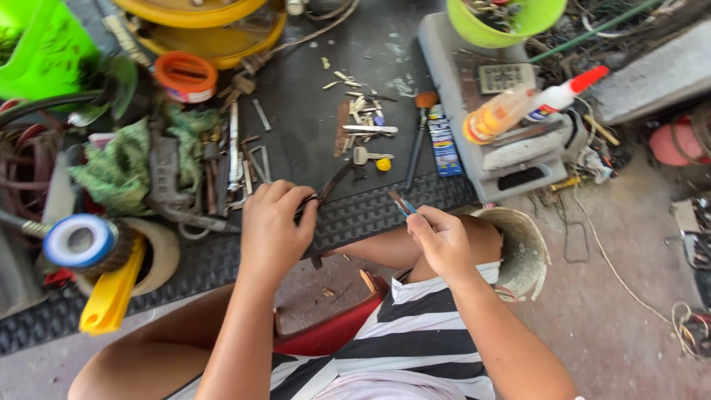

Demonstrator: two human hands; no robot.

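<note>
Shirt: striped black and white (415, 348), lowest in view.
Left hand: (275, 231) closed around a thin dark metal strip (333, 181) that slants up over the mat.
Right hand: (443, 241) pinching a small blue-tipped tool (402, 203), near the strip, not touching.
Mat: black ribbed (370, 211), carrying a key (368, 155) and a brush (421, 126).
Bucket: (527, 252) just right of the right hand.

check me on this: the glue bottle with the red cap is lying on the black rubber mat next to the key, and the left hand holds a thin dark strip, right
Not quite. The glue bottle with the red cap lies on the grey machine at the right, not on the black rubber mat; the key is on the mat. The left hand does hold a thin dark strip. The head view shows this.
</note>
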